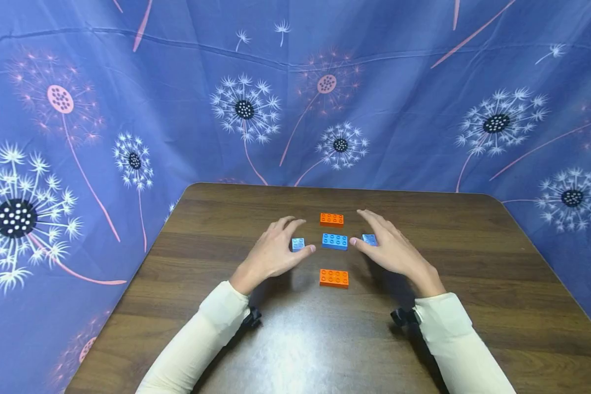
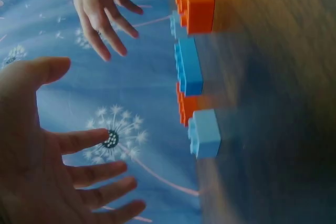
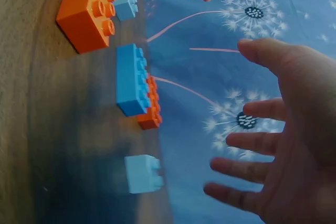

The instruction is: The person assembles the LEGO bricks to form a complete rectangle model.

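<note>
My left hand (image 1: 272,250) hovers over the table with its fingers spread, close to a small light-blue brick (image 1: 297,244). Across from it, my right hand (image 1: 393,246) is held with loosely extended fingers beside another small light-blue brick (image 1: 369,239), which it partly covers in the head view. Both palms are bare in the wrist views. Between the hands lies a longer blue brick (image 1: 335,241). One orange brick (image 1: 331,220) sits behind it, and a second orange brick (image 1: 334,278) is nearer to me. All the bricks rest studs up, apart from each other.
The brown wooden table (image 1: 497,262) has rounded far corners. Behind it and along its sides hangs a blue cloth (image 1: 404,109) printed with dandelions. A dark strap (image 1: 405,316) sits at the right wrist, and another dark strap (image 1: 252,317) at the left.
</note>
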`<state>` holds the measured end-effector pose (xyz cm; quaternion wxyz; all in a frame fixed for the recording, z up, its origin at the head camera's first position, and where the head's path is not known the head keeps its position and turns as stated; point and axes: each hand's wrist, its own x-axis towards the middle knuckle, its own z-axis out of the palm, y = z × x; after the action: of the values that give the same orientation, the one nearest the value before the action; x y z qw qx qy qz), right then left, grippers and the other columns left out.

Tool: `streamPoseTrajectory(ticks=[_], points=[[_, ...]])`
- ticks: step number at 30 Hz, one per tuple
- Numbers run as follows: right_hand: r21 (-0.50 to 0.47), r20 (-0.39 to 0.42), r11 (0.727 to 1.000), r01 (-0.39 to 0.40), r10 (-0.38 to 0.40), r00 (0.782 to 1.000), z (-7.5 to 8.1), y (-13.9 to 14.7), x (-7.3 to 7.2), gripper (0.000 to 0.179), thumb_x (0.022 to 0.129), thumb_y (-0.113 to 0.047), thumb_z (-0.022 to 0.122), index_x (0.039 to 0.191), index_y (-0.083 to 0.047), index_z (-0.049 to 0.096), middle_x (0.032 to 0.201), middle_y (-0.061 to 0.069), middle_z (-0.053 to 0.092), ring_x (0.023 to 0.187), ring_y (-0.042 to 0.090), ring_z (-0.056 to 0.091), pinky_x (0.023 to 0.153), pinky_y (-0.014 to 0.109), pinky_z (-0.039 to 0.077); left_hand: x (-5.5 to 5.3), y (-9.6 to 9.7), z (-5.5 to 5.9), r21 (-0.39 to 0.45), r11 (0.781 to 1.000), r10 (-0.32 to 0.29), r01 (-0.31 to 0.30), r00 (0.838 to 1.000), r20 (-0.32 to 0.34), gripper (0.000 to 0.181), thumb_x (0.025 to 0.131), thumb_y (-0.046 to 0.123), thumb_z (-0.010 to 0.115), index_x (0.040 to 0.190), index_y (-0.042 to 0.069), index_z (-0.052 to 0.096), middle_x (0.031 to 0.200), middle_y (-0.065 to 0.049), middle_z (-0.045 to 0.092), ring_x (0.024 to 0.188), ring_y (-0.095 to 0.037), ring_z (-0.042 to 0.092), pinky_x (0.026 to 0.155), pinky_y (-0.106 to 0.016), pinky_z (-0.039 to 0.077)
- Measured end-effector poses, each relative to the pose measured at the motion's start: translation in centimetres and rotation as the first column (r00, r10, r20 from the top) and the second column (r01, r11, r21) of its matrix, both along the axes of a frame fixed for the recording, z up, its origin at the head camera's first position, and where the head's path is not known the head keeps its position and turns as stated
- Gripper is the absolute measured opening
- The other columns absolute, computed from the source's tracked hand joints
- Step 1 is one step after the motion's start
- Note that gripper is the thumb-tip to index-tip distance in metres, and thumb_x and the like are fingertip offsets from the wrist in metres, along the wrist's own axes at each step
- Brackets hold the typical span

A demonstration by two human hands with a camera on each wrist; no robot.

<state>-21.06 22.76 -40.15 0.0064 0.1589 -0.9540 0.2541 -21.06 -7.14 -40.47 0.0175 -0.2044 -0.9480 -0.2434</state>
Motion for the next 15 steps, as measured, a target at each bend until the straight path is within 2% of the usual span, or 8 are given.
streamPoseTrajectory(ticks=[4, 8, 12, 15], points=[[-0.154, 0.028, 0.987, -0.036, 0.041, 0.999, -1.3, -0.1, -0.9, 0.069, 0.101, -0.040, 0.065, 0.159, -0.019, 0.037, 0.163, 0.015, 0.041, 0.141, 0.045, 0.049, 0.109, 0.067, 0.042, 0.2, 0.5, -0.4, 0.101, 0.994, -0.059, 0.051, 0.995, 0.085, 0.064, 0.095, 0.052, 0.066, 0.149, 0.019, 0.054, 0.152, -0.009, 0.053, 0.140, -0.035, 0.051, 0.114, -0.057, 0.043], [-0.263, 0.089, 0.964, -0.045, 0.071, 0.994, -2.1, -0.6, -1.5, 0.059, 0.100, -0.031, 0.068, 0.153, -0.015, 0.047, 0.153, 0.018, 0.053, 0.125, 0.042, 0.063, 0.099, 0.059, 0.053, 0.0, 0.9, -0.9, 0.192, 0.975, -0.139, 0.109, 0.979, 0.151, 0.057, 0.094, 0.042, 0.070, 0.143, 0.016, 0.059, 0.147, -0.010, 0.059, 0.136, -0.034, 0.055, 0.112, -0.054, 0.046], [-0.301, 0.120, 0.952, -0.048, 0.088, 0.989, -2.7, -1.0, -1.9, 0.056, 0.099, -0.026, 0.069, 0.150, -0.010, 0.051, 0.149, 0.020, 0.057, 0.119, 0.038, 0.067, 0.095, 0.055, 0.055, -0.3, 1.3, -1.7, 0.277, 0.946, -0.225, 0.168, 0.956, 0.187, 0.052, 0.092, 0.034, 0.074, 0.136, 0.009, 0.063, 0.138, -0.014, 0.065, 0.127, -0.034, 0.062, 0.106, -0.050, 0.051], [-0.294, 0.123, 0.955, -0.048, 0.087, 0.989, -3.1, -1.2, -2.3, 0.055, 0.099, -0.025, 0.069, 0.149, -0.008, 0.052, 0.148, 0.019, 0.057, 0.117, 0.037, 0.067, 0.094, 0.052, 0.056, -0.5, 1.5, -2.1, 0.333, 0.925, -0.265, 0.182, 0.938, 0.222, 0.049, 0.090, 0.027, 0.077, 0.132, 0.005, 0.064, 0.134, -0.017, 0.068, 0.125, -0.035, 0.065, 0.106, -0.049, 0.052]])
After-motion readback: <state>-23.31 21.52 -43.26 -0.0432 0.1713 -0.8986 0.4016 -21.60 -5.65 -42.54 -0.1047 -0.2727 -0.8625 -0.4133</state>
